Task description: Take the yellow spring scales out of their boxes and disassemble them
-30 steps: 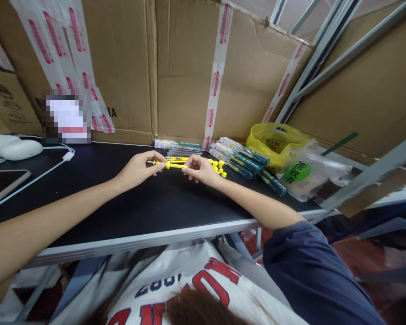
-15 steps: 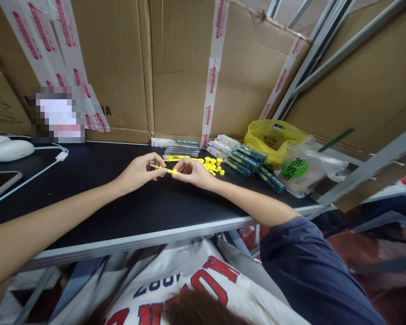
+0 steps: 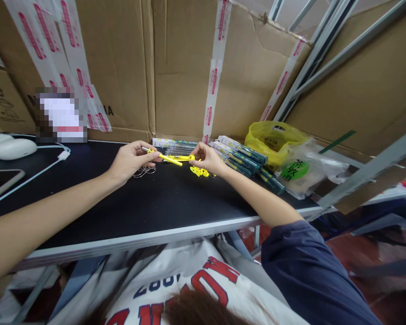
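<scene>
My left hand (image 3: 131,161) pinches a slim yellow stick (image 3: 171,160) with a metal tip; its yellow end points right and slightly toward me. To the right, my right hand (image 3: 205,159) has its fingers closed at a small yellow piece (image 3: 191,157) beside another yellow stick lying on the black table. Small yellow parts (image 3: 199,171) lie in a heap just under my right hand. Thin metal rings or wires (image 3: 145,171) show below my left hand. Clear tubes (image 3: 180,150) lie behind the hands.
Green and white slim boxes (image 3: 242,155) are stacked at the right, beside a yellow bag (image 3: 274,142) and a clear bag (image 3: 301,174). A phone (image 3: 3,185), a white device (image 3: 14,149) and cables are on the left. Cardboard (image 3: 182,67) stands behind the table (image 3: 149,216).
My right hand has left the stick in my left hand and moved right and back, to the yellow parts. My left hand has shifted slightly left and back, uncovering the metal rings.
</scene>
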